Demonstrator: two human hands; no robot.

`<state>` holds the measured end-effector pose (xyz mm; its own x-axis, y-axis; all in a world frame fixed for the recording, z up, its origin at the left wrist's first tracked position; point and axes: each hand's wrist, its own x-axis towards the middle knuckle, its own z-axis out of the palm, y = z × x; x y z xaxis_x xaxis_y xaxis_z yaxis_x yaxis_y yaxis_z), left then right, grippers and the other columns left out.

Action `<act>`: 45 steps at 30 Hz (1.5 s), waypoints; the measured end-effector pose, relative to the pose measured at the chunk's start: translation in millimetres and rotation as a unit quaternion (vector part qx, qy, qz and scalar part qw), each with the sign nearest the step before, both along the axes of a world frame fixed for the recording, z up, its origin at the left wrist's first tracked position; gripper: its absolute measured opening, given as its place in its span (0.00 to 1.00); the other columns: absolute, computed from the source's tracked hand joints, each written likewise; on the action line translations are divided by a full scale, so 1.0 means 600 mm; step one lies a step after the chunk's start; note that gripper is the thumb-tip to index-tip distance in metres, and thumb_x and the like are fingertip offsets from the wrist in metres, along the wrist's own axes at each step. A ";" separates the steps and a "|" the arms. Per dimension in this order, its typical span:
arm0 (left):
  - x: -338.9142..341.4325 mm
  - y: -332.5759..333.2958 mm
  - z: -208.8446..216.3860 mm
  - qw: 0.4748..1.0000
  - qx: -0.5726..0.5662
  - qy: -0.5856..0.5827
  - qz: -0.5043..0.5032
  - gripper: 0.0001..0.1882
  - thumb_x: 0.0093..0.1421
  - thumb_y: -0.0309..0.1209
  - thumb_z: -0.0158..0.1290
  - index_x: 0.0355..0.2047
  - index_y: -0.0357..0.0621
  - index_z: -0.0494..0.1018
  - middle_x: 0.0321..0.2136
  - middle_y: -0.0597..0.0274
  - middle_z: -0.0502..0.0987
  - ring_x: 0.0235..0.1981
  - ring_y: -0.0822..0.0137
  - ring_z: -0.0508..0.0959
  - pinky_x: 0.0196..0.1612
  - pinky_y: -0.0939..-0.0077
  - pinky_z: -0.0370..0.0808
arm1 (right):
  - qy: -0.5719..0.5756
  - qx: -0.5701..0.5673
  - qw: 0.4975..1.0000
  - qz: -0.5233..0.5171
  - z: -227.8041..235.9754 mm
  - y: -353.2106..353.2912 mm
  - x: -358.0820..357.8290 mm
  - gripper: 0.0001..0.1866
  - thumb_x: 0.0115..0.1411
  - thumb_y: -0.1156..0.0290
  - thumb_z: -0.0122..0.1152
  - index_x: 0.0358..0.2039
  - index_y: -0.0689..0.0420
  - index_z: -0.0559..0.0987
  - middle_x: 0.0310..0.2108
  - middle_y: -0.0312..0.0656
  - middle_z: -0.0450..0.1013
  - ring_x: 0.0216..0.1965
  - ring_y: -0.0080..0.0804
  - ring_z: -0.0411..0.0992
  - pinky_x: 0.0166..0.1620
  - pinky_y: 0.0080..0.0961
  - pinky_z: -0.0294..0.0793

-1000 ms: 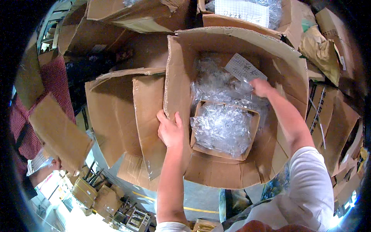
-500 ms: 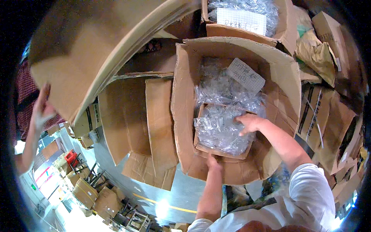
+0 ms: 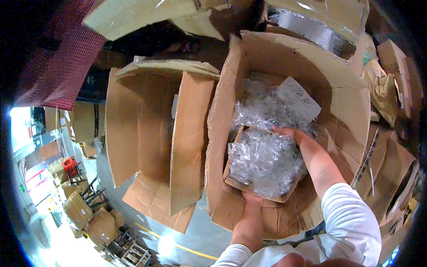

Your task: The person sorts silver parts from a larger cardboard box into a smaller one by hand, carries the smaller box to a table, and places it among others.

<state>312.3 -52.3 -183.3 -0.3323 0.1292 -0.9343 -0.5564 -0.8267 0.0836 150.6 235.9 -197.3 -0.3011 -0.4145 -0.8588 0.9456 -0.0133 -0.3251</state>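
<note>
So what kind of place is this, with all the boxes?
Probably a warehouse or packing workshop: open cardboard boxes all around, a big carton of clear plastic bags, and stacked crates on a concrete floor.

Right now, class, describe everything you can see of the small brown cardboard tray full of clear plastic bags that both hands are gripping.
The small brown cardboard tray is shallow, open-topped and heaped with crinkled clear plastic bags. It sits tilted inside a large open brown cardboard box, over more loose bags. The left hand grips its near edge; the right hand holds its far edge. Its walls look creased and worn.
</note>
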 end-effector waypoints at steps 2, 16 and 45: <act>0.007 0.003 -0.017 0.999 0.013 0.034 -0.007 0.34 0.55 0.56 0.36 0.56 0.48 0.58 0.54 0.57 0.61 0.54 0.50 0.62 0.55 0.48 0.58 | -0.007 -0.010 1.000 0.008 0.003 -0.007 -0.004 0.39 0.51 0.35 0.48 0.50 0.56 0.69 0.50 0.40 0.67 0.49 0.31 0.63 0.54 0.30 0.58; -0.134 0.041 0.163 0.970 0.005 0.221 -0.103 0.33 0.59 0.54 0.32 0.59 0.50 0.51 0.56 0.58 0.58 0.55 0.54 0.60 0.56 0.54 0.59 | -0.022 -0.143 0.934 -0.326 0.210 0.025 0.092 0.29 0.59 0.45 0.42 0.52 0.55 0.67 0.47 0.42 0.69 0.44 0.31 0.69 0.48 0.30 0.69; 0.034 -0.080 0.725 0.956 0.020 0.268 -0.119 0.28 0.59 0.51 0.29 0.48 0.45 0.66 0.42 0.54 0.72 0.41 0.55 0.73 0.46 0.58 0.70 | 0.097 -0.311 0.892 -0.314 0.716 -0.106 0.337 0.30 0.60 0.45 0.38 0.52 0.56 0.66 0.48 0.43 0.68 0.46 0.36 0.68 0.48 0.35 0.70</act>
